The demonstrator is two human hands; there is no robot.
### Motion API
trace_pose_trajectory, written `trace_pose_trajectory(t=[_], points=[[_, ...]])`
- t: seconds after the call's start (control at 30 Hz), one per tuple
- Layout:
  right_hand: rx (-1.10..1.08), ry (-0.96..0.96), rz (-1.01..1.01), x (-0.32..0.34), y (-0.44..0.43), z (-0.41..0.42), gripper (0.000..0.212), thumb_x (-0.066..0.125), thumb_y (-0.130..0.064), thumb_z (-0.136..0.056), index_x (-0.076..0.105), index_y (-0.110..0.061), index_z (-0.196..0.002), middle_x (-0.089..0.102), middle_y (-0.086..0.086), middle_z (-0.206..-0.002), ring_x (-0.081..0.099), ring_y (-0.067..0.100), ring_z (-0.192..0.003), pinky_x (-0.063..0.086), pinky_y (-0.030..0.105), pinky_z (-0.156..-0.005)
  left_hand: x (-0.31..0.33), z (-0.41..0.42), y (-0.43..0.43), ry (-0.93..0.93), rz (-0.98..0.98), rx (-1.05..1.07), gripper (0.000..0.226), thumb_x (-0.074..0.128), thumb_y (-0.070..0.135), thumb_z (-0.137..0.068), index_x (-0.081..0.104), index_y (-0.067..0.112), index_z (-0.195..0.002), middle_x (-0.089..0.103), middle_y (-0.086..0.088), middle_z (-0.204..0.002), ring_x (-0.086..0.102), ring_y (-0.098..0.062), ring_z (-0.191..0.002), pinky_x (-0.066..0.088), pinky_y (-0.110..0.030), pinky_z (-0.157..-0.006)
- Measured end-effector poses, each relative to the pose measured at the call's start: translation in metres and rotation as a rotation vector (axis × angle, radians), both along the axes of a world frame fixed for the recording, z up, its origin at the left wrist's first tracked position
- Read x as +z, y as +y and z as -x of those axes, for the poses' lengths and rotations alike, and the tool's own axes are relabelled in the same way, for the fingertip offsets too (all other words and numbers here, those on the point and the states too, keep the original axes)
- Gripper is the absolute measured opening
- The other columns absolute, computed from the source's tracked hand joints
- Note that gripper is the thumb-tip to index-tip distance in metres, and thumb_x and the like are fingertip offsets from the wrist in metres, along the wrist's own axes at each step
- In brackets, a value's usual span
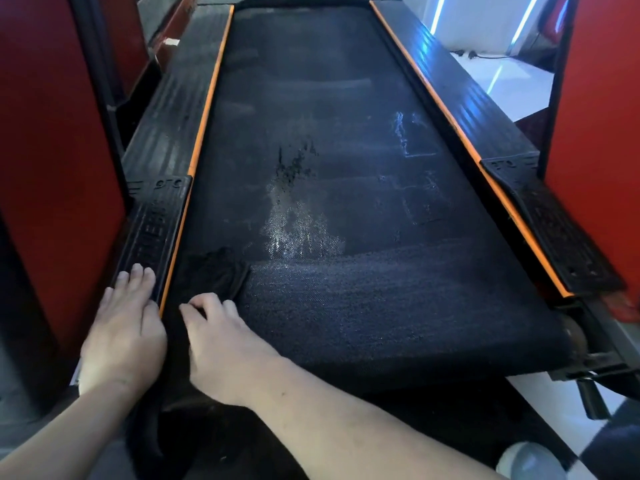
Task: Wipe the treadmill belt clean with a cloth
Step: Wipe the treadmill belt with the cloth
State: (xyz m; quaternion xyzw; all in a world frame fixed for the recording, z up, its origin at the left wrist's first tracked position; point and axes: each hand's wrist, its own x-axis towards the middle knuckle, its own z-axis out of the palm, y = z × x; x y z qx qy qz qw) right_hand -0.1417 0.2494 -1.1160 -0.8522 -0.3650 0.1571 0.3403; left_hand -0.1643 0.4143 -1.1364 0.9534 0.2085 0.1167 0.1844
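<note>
My left hand (124, 320) lies flat with straight fingers on the ribbed black plastic side rail (156, 223) at the near left corner, holding nothing and only bracing me. My right hand (221, 337) sits just beside it, fingers curled down onto the crumpled dark cloth (214, 271). The cloth is bunched at the near left edge of the black textured treadmill belt (381, 306), hard against the thin orange edge strip (204, 109).

The near band of the belt looks evenly wiped. Further up the middle there is a whitish, wet-looking smear (298, 233), and off to the right some pale chalky scuff marks (405, 136), so I judge most of the work is yet to do.

- The belt may creep under a hard push, since it rides on the bare end roller (573, 332). My weight would go forward with it.
- The cloth is nearly the same colour as the belt. I could lose track of where it ends and wipe with my knuckles instead.
- Bunched as it is, the cloth covers a narrow stripe. It may only drag the smear along rather than lift it.
- A loose corner could catch under the orange strip.
</note>
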Motion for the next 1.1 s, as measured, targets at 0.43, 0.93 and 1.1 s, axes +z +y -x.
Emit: trace_pose_trajectory(t=[0.43, 0.93, 1.1], points=[[-0.215, -0.168, 0.110, -0.004, -0.103, -0.040, 0.056, 0.049, -0.009, -0.095, 0.036, -0.012, -0.150, 0.032, 0.001, -0.145, 0.036, 0.026, -0.122, 0.035, 0.042, -0.112, 0.002, -0.002, -0.009, 0.089, -0.166, -0.009, 0.074, 0.022, 0.042, -0.089, 0.028, 0.005, -0.153, 0.020, -0.009, -0.162, 0.011, -0.019, -0.151, 0.004, -0.034, -0.123], [-0.534, -0.206, 0.346, 0.007, -0.294, -0.091, 0.044, 0.050, -0.010, -0.095, 0.052, -0.016, -0.138, 0.045, -0.004, -0.136, 0.044, 0.020, -0.116, 0.042, 0.041, -0.105, -0.008, -0.004, -0.005, 0.091, -0.253, -0.046, 0.075, 0.031, 0.029, -0.082, 0.030, -0.003, -0.150, 0.024, -0.017, -0.160, 0.018, -0.028, -0.149, 0.010, -0.041, -0.123], [-0.679, -0.201, 0.425, 0.011, -0.339, -0.106, 0.043, 0.052, -0.005, -0.091, 0.057, -0.013, -0.133, 0.048, 0.004, -0.133, 0.051, 0.032, -0.115, 0.042, 0.045, -0.104, -0.006, -0.003, -0.007, 0.086, -0.218, -0.035, 0.076, 0.029, 0.032, -0.083, 0.027, 0.001, -0.152, 0.021, -0.011, -0.162, 0.014, -0.022, -0.151, 0.007, -0.037, -0.124]])
